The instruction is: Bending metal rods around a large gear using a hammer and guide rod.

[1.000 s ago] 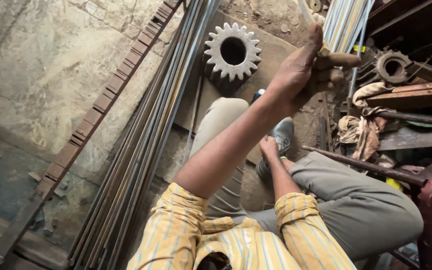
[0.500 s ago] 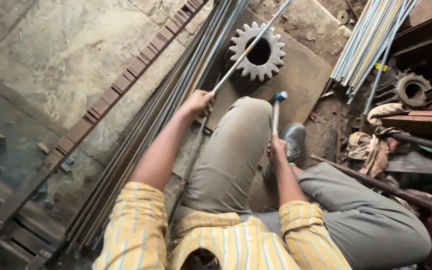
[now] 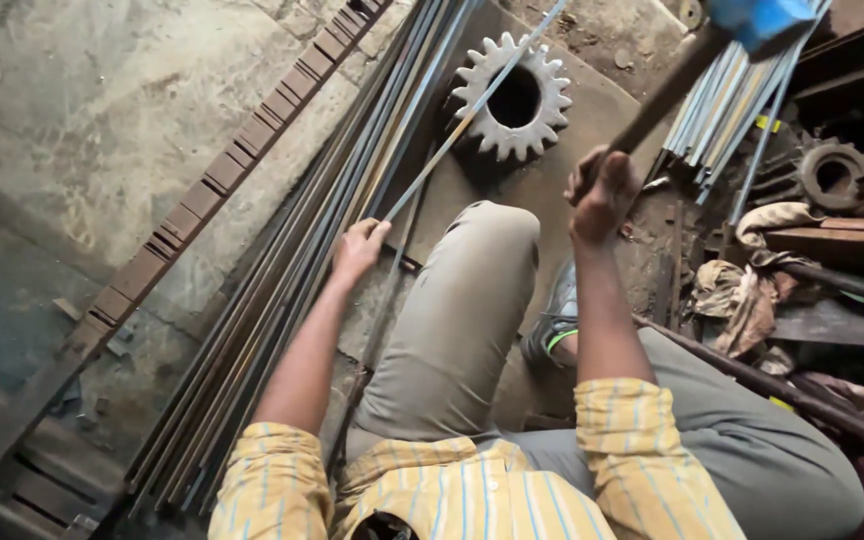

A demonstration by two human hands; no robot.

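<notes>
The left hand (image 3: 360,250) has its grip clamped on a thin grey metal rod (image 3: 472,110), which runs up and away from it across the large toothed steel gear (image 3: 512,98). The right hand (image 3: 602,192) is raised, fist closed around the dark wooden handle of a blue-headed hammer (image 3: 762,18), above and right of the gear.

A long bundle of steel rods (image 3: 282,300) lies on the concrete floor (image 3: 82,110) beside a notched metal bar (image 3: 202,185). At the right, a second bundle of rods (image 3: 727,100) sits near a small gear (image 3: 832,172), crumpled rags (image 3: 742,295) and dark scrap beams (image 3: 842,245).
</notes>
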